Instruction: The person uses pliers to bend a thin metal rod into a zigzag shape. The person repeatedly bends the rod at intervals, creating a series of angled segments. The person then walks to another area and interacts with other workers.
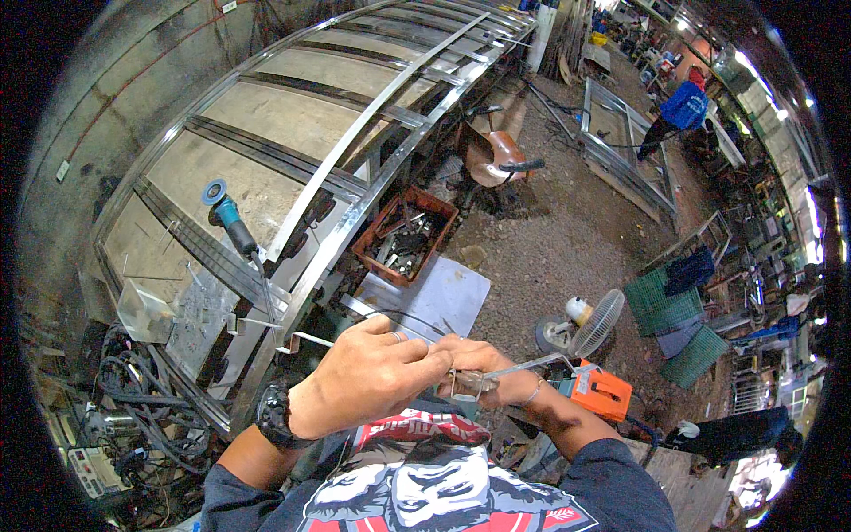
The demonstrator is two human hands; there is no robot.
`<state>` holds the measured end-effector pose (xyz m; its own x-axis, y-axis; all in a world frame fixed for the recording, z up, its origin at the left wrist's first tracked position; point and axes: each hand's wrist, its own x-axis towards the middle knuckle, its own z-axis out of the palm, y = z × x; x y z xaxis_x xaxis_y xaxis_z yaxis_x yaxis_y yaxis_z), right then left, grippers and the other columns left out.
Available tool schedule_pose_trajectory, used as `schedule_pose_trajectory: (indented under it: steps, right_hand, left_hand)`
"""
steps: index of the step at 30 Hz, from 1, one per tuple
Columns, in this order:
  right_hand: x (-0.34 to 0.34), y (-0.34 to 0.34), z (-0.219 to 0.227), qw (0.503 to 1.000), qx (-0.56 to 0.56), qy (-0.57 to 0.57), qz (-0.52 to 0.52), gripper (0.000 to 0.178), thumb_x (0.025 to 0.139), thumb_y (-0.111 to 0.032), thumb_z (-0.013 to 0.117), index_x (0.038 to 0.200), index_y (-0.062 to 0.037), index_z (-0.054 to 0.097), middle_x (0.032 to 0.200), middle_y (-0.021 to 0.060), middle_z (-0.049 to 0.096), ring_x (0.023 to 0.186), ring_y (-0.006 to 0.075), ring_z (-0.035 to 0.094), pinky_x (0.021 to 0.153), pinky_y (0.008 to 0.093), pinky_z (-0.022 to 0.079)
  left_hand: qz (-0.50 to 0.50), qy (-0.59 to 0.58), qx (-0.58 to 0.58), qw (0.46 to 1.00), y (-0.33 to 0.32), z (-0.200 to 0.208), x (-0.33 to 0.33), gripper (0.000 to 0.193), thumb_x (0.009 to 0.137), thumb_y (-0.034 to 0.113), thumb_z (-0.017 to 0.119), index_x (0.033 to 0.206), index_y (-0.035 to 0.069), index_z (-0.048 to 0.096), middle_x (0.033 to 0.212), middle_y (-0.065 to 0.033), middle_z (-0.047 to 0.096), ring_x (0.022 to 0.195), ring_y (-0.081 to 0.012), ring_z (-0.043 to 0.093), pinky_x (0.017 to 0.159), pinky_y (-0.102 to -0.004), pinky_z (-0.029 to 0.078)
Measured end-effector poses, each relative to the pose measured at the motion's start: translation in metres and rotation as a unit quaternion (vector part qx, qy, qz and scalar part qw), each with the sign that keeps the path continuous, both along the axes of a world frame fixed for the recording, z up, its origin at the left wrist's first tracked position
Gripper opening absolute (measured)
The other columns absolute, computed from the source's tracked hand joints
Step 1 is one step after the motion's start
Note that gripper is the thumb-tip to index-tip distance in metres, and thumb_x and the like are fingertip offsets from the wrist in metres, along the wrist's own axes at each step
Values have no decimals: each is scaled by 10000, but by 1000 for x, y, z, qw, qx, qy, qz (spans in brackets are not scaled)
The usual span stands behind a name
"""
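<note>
A thin rod (530, 363) runs crosswise, its bent end pointing right. The left hand (362, 377), back upward, meets the right hand (486, 356) before the chest. Right fingers close around the rod, which extends rightward from them; whether the curled left fingers grip it cannot be told.

Metal piece (474, 382): small, dull silver, gripped, partly hidden, lower centre of view. Thin bar (534, 361): bright silver, slants up and right from beside it, kinks down at the outer end. Can't tell if the two are joined.
</note>
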<state>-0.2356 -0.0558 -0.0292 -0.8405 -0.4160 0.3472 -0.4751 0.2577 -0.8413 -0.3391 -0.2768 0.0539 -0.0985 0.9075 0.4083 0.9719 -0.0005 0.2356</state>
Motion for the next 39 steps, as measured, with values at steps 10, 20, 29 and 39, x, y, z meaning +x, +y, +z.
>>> schedule_pose_trajectory:
  steps: [10, 20, 29, 39]
  right_hand:
    - [6, 8, 4, 996, 9, -87, 2, 240, 895, -99, 694, 1112, -1, 673, 1038, 170, 679, 942, 358, 669, 827, 417, 530]
    - [8, 7, -7, 996, -15, -89, 12, 314, 809, -161, 676, 1085, -12, 691, 1012, 175, 700, 941, 377, 689, 832, 401, 551]
    - [3, 3, -9, 999, -12, 1, -30, 302, 894, -185, 732, 1154, -33, 711, 978, 169, 680, 888, 365, 664, 804, 422, 539]
    - [0, 11, 21, 989, 138, -30, -40, 340, 851, -200, 792, 1176, -136, 716, 1095, 131, 645, 968, 339, 664, 806, 418, 555]
  left_hand:
    - [13, -22, 28, 999, 2, -10, 1, 355, 746, 166, 743, 1096, 142, 693, 709, 17, 538, 626, -165, 581, 611, -342, 388]
    - [3, -19, 36, 999, 1, -15, 2, 348, 748, 172, 743, 1088, 130, 684, 712, 8, 544, 605, -176, 553, 607, -343, 380]
    - [9, -26, 51, 998, 6, -9, 4, 313, 755, 160, 731, 1063, 135, 684, 722, 10, 567, 597, -164, 583, 612, -341, 377]
    - [21, -34, 36, 999, 3, -13, -4, 279, 776, 153, 738, 1049, 130, 685, 713, 10, 563, 601, -167, 596, 603, -347, 387]
